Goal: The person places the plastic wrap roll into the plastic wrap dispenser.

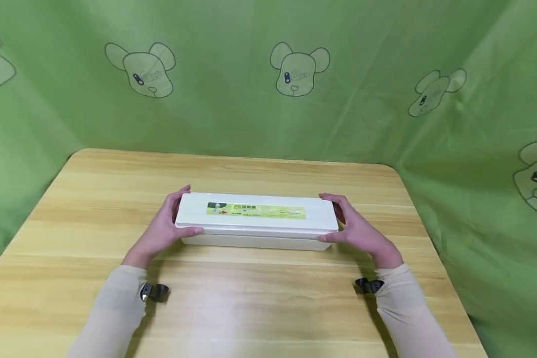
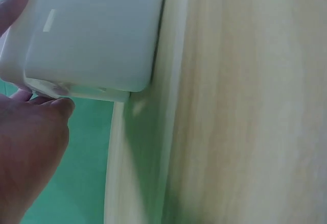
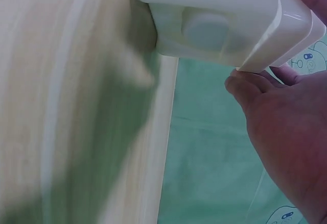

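Observation:
A long white cling film dispenser box (image 1: pixel 256 239) lies crosswise on the wooden table, lid side up, with a yellow-green label (image 1: pixel 256 211) along its top. My left hand (image 1: pixel 162 226) grips its left end, thumb on the front face and fingers round the back. At the right end my right hand (image 1: pixel 359 231) holds it the same way. Close up in the right wrist view, the end wall of the box (image 3: pixel 168 27) shows a round disc. The left wrist view shows the other, smooth end wall, with fingertips (image 2: pixel 64 106) along the lid edge.
The wooden table (image 1: pixel 259 308) has rounded far corners. Green cloth (image 1: pixel 232 124) printed with bear heads hangs behind it and along both sides. Each wrist wears a strap with a small black camera (image 1: pixel 160 292).

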### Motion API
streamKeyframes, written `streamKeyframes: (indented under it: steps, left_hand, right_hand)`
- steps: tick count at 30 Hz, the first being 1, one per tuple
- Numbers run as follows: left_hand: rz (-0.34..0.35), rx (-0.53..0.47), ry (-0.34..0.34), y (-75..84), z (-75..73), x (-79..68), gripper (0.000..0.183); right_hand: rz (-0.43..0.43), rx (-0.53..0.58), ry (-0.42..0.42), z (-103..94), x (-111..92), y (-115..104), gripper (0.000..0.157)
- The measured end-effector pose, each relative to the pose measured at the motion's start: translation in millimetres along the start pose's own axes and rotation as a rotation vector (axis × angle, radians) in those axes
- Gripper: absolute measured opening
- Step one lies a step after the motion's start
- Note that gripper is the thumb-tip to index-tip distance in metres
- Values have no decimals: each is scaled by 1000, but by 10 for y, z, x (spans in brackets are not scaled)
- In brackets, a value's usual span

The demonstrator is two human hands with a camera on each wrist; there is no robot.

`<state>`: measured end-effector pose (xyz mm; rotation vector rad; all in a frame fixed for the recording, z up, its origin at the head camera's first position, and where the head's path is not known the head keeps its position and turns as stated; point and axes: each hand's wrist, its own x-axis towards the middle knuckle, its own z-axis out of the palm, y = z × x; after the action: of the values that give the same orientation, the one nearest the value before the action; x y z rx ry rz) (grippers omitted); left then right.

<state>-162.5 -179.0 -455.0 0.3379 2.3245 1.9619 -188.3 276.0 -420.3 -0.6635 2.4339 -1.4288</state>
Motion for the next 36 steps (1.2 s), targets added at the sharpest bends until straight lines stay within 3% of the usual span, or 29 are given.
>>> streamKeyframes:
  steps: [16,26,29,36]
  left_hand:
    - [-59,26,-23,12,2,-6,108]
    - [-58,37,-47,4,-39,-25,111]
    - [-52,28,-74,-25,-52,-30,113]
    - [-20,115,-136,-71,-88,-45,119]
  right_hand:
    - [71,-2,-23,8,-28,44,98]
    - [84,17,-64,-15,-53,83,105]
    - [82,-17,-77,-25,-72,78,112]
    - [72,-108,-100,-18,-98,125,119]
